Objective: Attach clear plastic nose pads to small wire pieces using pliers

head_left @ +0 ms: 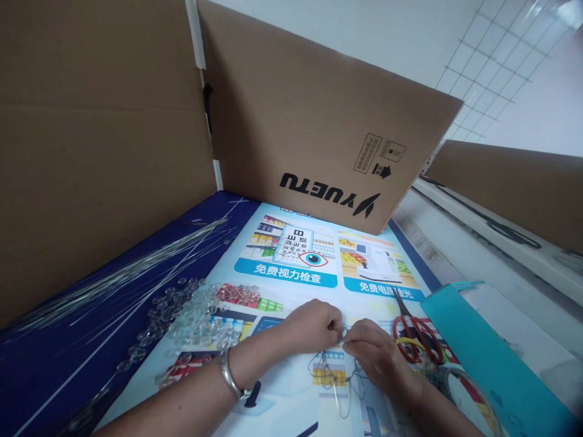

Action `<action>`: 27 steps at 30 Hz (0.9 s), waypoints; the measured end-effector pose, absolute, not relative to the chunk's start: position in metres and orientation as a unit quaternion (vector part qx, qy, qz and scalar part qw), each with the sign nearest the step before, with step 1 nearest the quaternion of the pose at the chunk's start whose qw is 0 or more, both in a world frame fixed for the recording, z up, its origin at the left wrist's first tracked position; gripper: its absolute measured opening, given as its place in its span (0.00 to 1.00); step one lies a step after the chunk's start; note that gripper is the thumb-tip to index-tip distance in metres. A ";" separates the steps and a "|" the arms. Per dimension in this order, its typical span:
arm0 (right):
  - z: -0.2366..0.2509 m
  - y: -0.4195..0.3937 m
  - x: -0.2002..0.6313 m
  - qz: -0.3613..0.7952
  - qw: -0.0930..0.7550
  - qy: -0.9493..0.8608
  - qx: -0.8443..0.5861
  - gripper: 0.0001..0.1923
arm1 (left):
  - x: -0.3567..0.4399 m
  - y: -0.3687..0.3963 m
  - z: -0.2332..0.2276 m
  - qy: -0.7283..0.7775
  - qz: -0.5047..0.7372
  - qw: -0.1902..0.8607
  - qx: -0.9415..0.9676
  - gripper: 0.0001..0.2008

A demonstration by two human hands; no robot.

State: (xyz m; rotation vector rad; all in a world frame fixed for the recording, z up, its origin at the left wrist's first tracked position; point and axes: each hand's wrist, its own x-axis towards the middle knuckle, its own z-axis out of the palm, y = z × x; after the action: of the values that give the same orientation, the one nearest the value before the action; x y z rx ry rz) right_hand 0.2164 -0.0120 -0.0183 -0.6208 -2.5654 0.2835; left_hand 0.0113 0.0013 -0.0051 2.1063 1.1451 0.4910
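Observation:
My left hand (316, 325), with a silver bangle on its wrist, is curled closed near the middle of the printed sheet. Close to its right, my right hand (376, 352) pinches with thumb and fingers together. A tangle of thin wire (336, 379) hangs in loose loops below both hands, and a bit of it shows in the small gap between the fingertips. The exact spot where each hand grips the wire is hidden by the fingers. Clear round beads (204, 309) lie in a spread heap left of my left hand.
Red-handled scissors (416, 340) lie beyond my right hand, by a roll of clear line (471, 394) and a teal box (492, 358). Long clear strands (150, 267) stretch along the blue surface at left. Cardboard panels (319, 115) stand upright behind and to the left.

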 end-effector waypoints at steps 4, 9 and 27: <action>-0.014 -0.013 0.216 0.120 0.246 -0.936 -0.221 0.09 | 0.011 0.002 -0.004 0.439 0.187 0.343 0.809 0.08; -0.014 -0.014 0.215 0.131 0.256 -0.934 -0.215 0.10 | 0.011 0.002 -0.005 0.436 0.193 0.340 0.811 0.08; -0.013 -0.013 0.218 0.145 0.244 -0.930 -0.235 0.11 | 0.015 0.001 -0.012 0.473 0.197 0.277 0.813 0.07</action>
State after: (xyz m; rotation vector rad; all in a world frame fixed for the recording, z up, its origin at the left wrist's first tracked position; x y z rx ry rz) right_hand 0.2185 -0.0130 -0.0134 -0.6409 -2.5382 0.3962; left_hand 0.0146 0.0006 -0.0119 2.1821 1.2699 0.5280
